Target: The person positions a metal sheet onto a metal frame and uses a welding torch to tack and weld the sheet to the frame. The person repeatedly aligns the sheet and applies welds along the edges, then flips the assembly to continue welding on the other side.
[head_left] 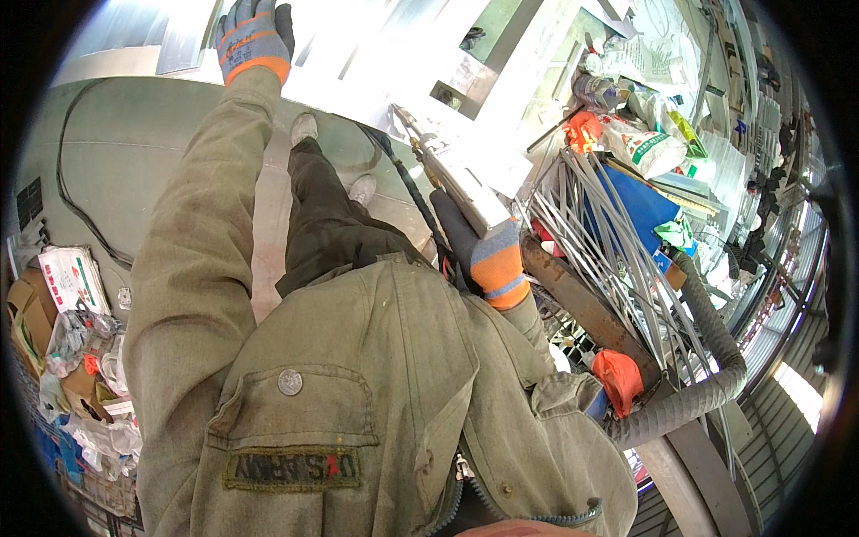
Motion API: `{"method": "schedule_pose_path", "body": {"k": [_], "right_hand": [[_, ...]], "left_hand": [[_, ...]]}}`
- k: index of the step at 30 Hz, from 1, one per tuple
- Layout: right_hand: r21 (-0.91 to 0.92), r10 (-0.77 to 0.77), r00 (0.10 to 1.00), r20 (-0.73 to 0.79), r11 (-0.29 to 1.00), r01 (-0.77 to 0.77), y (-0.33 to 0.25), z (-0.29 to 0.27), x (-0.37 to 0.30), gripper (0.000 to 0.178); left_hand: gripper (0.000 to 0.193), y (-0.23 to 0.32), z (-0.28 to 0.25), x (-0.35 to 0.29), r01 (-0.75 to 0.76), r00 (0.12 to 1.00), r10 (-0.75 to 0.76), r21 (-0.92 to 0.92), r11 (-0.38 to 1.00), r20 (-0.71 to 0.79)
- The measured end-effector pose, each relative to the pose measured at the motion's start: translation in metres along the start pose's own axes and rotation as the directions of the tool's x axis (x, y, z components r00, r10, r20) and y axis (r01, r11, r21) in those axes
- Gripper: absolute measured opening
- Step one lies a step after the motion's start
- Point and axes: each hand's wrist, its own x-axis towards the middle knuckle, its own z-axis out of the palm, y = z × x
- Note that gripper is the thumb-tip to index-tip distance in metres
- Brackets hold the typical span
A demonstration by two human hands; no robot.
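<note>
My left hand [256, 43], in a grey and orange work glove, is stretched far forward at the upper left. Its fingers lie extended over the bright metal sheet [349, 63], some of them near the frame's top edge. Close to my body, my right hand [488, 251], gloved alike, is wrapped round a silver handheld welding gun [461, 183]. The gun's narrow brass-coloured nozzle points up and left, over the sheet's near edge. A black cable [403, 170] runs beside the gun and down past my right hand.
Long thin metal strips [617, 242] lie bundled at the right, by a rusty beam [582, 300] and a grey corrugated hose [689, 407]. Bags and bottles clutter the far right. At the left are a floor cable [67, 179], a white sack [72, 279] and plastic waste [76, 345].
</note>
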Motion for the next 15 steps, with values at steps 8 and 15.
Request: {"method": "schedule_pose_path", "body": {"k": [8, 15], "right_hand": [[0.004, -0.021, 1.0, -0.009, 1.0, 0.021, 0.0037, 0.0032, -0.0008, 0.037], [-0.046, -0.126, 0.991, -0.037, 0.991, 0.124, 0.0061, 0.0042, 0.0029, 0.037]], "left_hand": [[0.026, -0.0006, 0.0015, -0.0007, -0.001, 1.0, 0.002, 0.009, 1.0, -0.014], [0.026, -0.0038, 0.0056, -0.0016, 0.007, 1.0, -0.008, 0.023, 1.0, 0.008]]}}
